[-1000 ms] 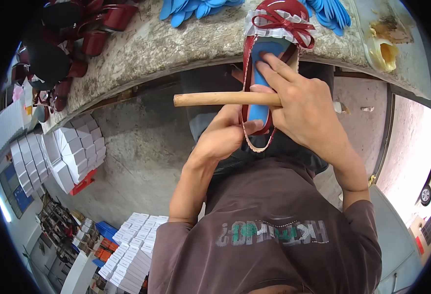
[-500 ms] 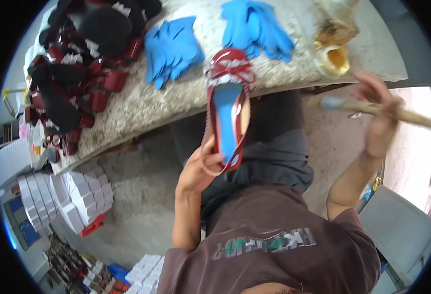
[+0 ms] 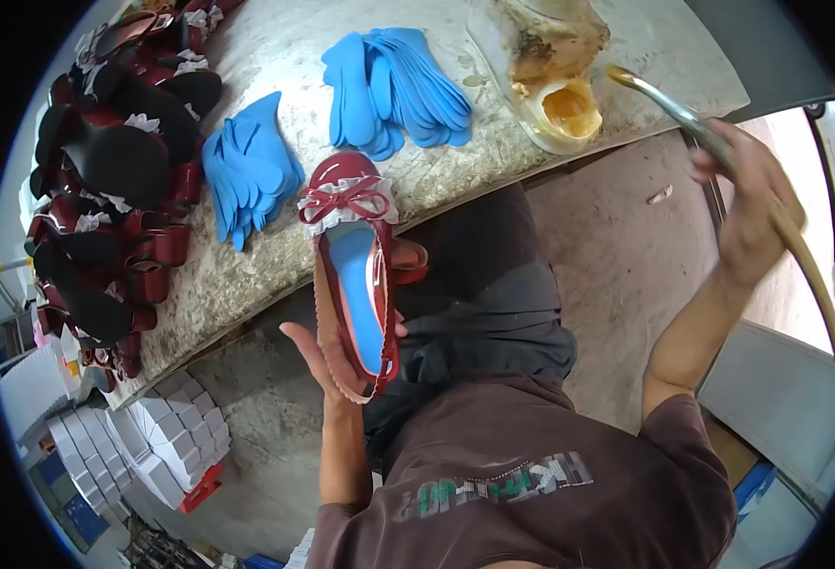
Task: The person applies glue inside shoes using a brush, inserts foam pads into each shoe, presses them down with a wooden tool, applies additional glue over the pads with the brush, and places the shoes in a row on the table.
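With its bow-trimmed toe at the edge of the worktable (image 3: 455, 180), the red heeled shoe (image 3: 391, 313) lies sole-down in the left hand (image 3: 340, 365), its blue insole (image 3: 356, 284) facing up. The left thumb juts out wide, free of the shoe, while the other fingers, mostly hidden beneath it, support it, with fingertips showing at its right side. Well to the right of the shoe, the right hand (image 3: 759, 204) is closed around a long-handled brush (image 3: 707, 137), bristles pointing back toward the worktable. Beyond the shoe are two fanned piles of blue insoles (image 3: 394, 90); farther right sits a yellow-stained container (image 3: 555, 109). Left of the shoe, dark-soled red shoes (image 3: 119, 161) are heaped.
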`<state>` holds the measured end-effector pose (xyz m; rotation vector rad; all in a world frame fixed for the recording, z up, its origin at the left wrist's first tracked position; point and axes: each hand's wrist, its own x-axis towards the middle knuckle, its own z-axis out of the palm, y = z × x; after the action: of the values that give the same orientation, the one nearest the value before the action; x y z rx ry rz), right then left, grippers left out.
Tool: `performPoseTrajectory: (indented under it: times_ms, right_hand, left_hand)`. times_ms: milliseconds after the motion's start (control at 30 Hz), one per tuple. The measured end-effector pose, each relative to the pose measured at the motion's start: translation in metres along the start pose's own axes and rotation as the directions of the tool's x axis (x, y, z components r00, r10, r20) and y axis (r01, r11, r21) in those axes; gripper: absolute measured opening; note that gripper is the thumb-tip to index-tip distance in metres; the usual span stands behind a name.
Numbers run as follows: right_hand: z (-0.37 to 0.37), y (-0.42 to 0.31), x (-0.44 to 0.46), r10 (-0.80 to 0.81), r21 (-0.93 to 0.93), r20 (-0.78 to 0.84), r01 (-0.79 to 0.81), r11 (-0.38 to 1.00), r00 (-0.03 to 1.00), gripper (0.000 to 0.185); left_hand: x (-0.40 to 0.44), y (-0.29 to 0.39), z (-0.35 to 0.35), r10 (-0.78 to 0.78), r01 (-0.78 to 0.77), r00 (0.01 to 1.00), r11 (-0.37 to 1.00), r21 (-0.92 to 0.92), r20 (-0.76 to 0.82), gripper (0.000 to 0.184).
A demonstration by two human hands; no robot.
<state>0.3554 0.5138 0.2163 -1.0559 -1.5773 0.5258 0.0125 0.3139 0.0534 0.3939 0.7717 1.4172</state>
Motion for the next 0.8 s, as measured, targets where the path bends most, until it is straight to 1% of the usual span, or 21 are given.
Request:
performPoseTrajectory:
  times_ms: [33, 67, 100, 133, 167, 200, 233, 267, 300, 333, 367, 400, 433, 467, 500, 567, 633, 667, 700, 733, 800]
  right_hand:
    - [0.006, -0.001, 0.001, 0.203, -0.148, 0.183, -0.177, 0.973, 0.962, 0.034]
    - [0.011, -0.002, 0.002, 0.412, -0.316, 0.325, -0.312, 0.896, 0.851, 0.035]
    - [-0.003, -0.007, -0.003, 0.301, -0.347, 0.344, -0.177, 0.921, 0.889, 0.033]
    - [-0.042, 0.0, -0.004, -0.026, -0.066, 0.375, 0.054, 0.996, 0.927, 0.031]
    - [-0.057, 0.02, 0.009, -0.025, -0.053, 0.402, 0.051, 0.997, 0.915, 0.031]
    - [-0.068, 0.039, 0.016, 0.051, -0.011, 0.273, -0.05, 0.999, 0.961, 0.03]
    - [-0.071, 0.055, 0.022, 0.126, 0.042, 0.135, -0.133, 0.99, 0.983, 0.029]
    - [-0.062, 0.063, 0.03, 0.18, 0.112, -0.002, -0.179, 0.977, 0.984, 0.028]
    - [-0.047, 0.07, 0.014, 0.362, 0.416, 0.172, -0.401, 0.816, 0.916, 0.03]
    - [-0.036, 0.069, -0.013, 0.31, 0.524, 0.154, -0.343, 0.78, 0.938, 0.036]
    - [-0.002, 0.046, -0.035, 0.194, 0.609, 0.152, -0.247, 0.754, 0.969, 0.04]
    - [0.036, 0.022, -0.058, 0.089, 0.537, 0.19, -0.179, 0.825, 0.978, 0.034]
    - [0.075, -0.001, -0.073, -0.014, 0.369, 0.253, -0.083, 0.926, 0.967, 0.027]
    - [0.114, -0.019, -0.085, -0.092, 0.234, 0.317, 0.017, 0.972, 0.944, 0.021]
    - [0.149, -0.022, -0.092, -0.149, 0.153, 0.361, 0.099, 0.983, 0.921, 0.015]
    - [0.188, -0.015, -0.103, -0.2, 0.114, 0.372, 0.169, 0.979, 0.907, 0.004]
    - [0.198, -0.01, -0.111, -0.262, 0.131, 0.348, 0.231, 0.964, 0.9, 0.006]
    - [0.192, -0.017, -0.111, -0.163, 0.11, 0.403, 0.13, 0.985, 0.9, 0.007]
    - [0.19, -0.022, -0.111, -0.104, 0.091, 0.437, 0.071, 0.993, 0.893, 0.007]
    - [0.187, -0.026, -0.111, -0.043, 0.067, 0.469, 0.013, 0.998, 0.882, 0.008]
    - [0.186, -0.03, -0.109, -0.038, 0.088, 0.495, -0.007, 0.996, 0.868, 0.01]
  left_hand:
    - [0.0, 0.001, 0.001, 0.022, -0.022, 1.0, 1.0, 0.016, 0.003, 0.114]
    - [-0.002, 0.001, 0.006, 0.017, -0.017, 1.0, 1.0, 0.014, 0.001, 0.114]
    - [-0.005, 0.002, 0.013, 0.041, -0.039, 0.998, 0.998, 0.048, -0.052, 0.118]
    - [-0.003, -0.001, 0.02, 0.085, -0.077, 0.99, 0.994, 0.077, -0.112, 0.122]
    - [-0.002, -0.006, 0.02, 0.087, -0.082, 0.988, 0.996, 0.044, -0.124, 0.123]
    - [-0.009, -0.005, 0.018, 0.057, -0.055, 0.987, 0.998, 0.017, -0.148, 0.125]
    - [-0.005, -0.003, 0.024, 0.09, -0.077, 0.987, 0.992, 0.099, -0.131, 0.126]
    - [-0.002, 0.0, 0.03, 0.122, -0.1, 0.986, 0.979, 0.18, -0.114, 0.127]
    - [0.001, 0.002, 0.035, 0.154, -0.125, 0.983, 0.958, 0.258, -0.097, 0.128]
    - [0.013, 0.005, 0.052, 0.239, -0.182, 0.96, 0.928, 0.325, -0.146, 0.129]
    - [0.022, 0.011, 0.057, 0.225, -0.179, 0.964, 0.941, 0.287, -0.138, 0.131]
    - [0.02, 0.014, 0.056, 0.176, -0.138, 0.975, 0.958, 0.251, -0.135, 0.133]
    - [0.017, 0.017, 0.053, 0.161, -0.13, 0.982, 0.955, 0.266, -0.096, 0.131]
    - [0.02, 0.019, 0.047, 0.165, -0.15, 0.986, 0.947, 0.285, -0.03, 0.128]
    - [0.018, 0.017, 0.044, 0.193, -0.163, 0.98, 0.927, 0.337, -0.055, 0.125]
    - [0.016, 0.019, 0.043, 0.185, -0.159, 0.981, 0.941, 0.298, -0.062, 0.124]
    - [0.019, 0.026, 0.035, 0.173, -0.148, 0.982, 0.95, 0.276, -0.07, 0.124]
    - [0.022, 0.028, 0.03, 0.199, -0.169, 0.979, 0.91, 0.379, -0.04, 0.124]
    - [0.022, 0.029, 0.026, 0.211, -0.181, 0.978, 0.861, 0.475, -0.01, 0.124]
    - [0.022, 0.029, 0.024, 0.203, -0.168, 0.979, 0.868, 0.466, -0.024, 0.124]
    - [0.023, 0.03, 0.021, 0.201, -0.181, 0.98, 0.881, 0.438, 0.001, 0.124]
